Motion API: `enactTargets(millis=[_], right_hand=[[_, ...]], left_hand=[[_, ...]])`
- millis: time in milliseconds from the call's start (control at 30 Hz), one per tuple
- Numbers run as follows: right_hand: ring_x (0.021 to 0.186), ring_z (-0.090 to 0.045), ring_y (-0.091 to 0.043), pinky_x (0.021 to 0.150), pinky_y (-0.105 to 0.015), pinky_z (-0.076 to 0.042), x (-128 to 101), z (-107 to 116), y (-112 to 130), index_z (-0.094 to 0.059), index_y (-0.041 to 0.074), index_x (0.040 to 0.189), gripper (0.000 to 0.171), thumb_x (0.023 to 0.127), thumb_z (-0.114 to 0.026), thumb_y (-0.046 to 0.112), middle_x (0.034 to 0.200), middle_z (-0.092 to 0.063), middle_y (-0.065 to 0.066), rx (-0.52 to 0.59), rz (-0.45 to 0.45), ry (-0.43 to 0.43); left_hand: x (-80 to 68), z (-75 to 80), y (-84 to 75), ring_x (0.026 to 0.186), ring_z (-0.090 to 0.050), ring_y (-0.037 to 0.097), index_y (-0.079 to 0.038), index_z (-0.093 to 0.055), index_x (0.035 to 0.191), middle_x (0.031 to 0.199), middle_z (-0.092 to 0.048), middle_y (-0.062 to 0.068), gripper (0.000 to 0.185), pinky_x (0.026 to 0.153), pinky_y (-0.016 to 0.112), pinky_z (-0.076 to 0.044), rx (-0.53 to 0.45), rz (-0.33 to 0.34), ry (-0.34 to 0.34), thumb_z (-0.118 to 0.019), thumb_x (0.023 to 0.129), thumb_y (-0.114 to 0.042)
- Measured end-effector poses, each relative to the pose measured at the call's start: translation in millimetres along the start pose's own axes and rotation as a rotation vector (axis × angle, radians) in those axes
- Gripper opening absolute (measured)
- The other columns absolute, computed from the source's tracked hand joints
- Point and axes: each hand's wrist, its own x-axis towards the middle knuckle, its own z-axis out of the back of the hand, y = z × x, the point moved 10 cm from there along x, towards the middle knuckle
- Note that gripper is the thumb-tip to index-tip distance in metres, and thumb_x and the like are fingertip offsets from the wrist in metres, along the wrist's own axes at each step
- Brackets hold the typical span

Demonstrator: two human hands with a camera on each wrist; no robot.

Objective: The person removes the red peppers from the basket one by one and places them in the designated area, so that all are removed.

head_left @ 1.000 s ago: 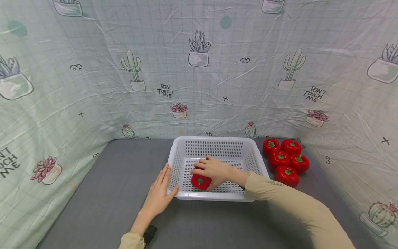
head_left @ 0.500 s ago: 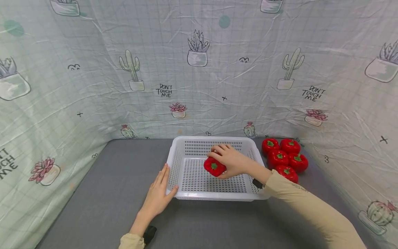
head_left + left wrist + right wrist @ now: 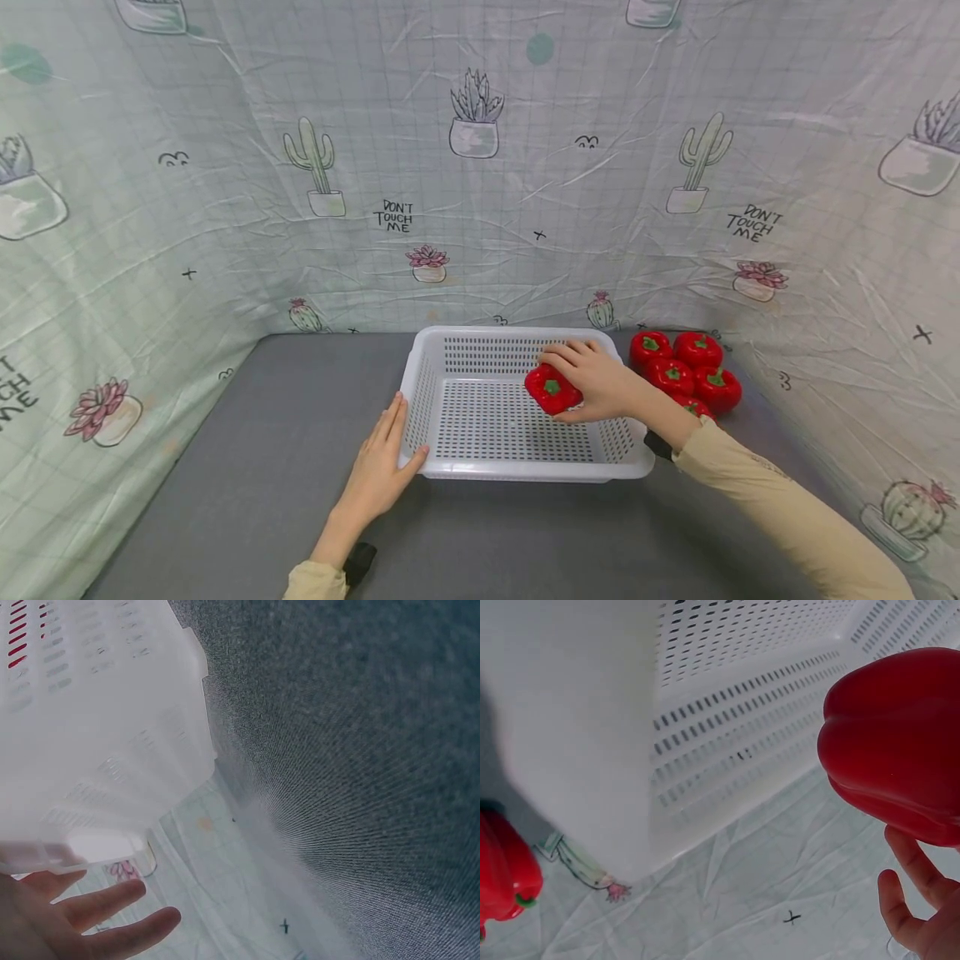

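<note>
While right hand [image 3: 600, 385] grips red pepper [image 3: 552, 390], fifth pepper [image 3: 693, 407] half hidden, left hand [image 3: 382, 467] flat against basket [image 3: 517, 471].

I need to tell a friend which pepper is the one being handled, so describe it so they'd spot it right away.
Find the white perforated basket in the middle of the grey tabletop. Above its right rear corner the right hand grips a red bell pepper with a green stem. It is the only pepper held in the air; the other peppers sit clustered on the table, right of the basket.
</note>
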Motion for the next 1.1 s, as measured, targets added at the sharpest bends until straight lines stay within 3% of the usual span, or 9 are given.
enactTargets(millis=[300,800,1100], right_hand=[[0.107,-0.044,-0.021,0.08,-0.041,-0.045,-22,13,-12,-0.047,0.023,0.123,0.08,0.054,-0.078,0.047,0.118,-0.05,-0.003,-0.019,-0.043,-0.099],[0.099,-0.046,-0.025,0.079,-0.049,-0.045,-67,29,-36,-0.05,0.012,0.118,0.082,0.048,-0.082,0.041,0.113,-0.05,-0.012,-0.032,-0.132,-0.292],[0.104,-0.045,-0.031,0.082,-0.054,-0.044,-99,31,-55,-0.047,0.011,0.121,0.085,0.048,-0.083,0.037,0.117,-0.049,-0.013,-0.023,-0.278,-0.25]], left_hand=[[-0.8,1.1,0.4,0.13,-0.029,0.04,-0.003,-0.023,0.14,0.149,-0.021,0.011,0.074,0.094,0.06,-0.033,0.001,-0.003,-0.003,-0.058,0.083,-0.035],[-1.8,1.6,0.4,0.13,-0.03,0.041,-0.002,-0.023,0.14,0.148,-0.021,0.012,0.074,0.094,0.06,-0.033,0.002,0.002,-0.002,-0.058,0.083,-0.034],[-0.6,0.6,0.6,0.13,-0.029,0.04,-0.003,-0.023,0.141,0.148,-0.021,0.011,0.075,0.095,0.06,-0.032,-0.004,0.005,0.003,-0.058,0.083,-0.035]])
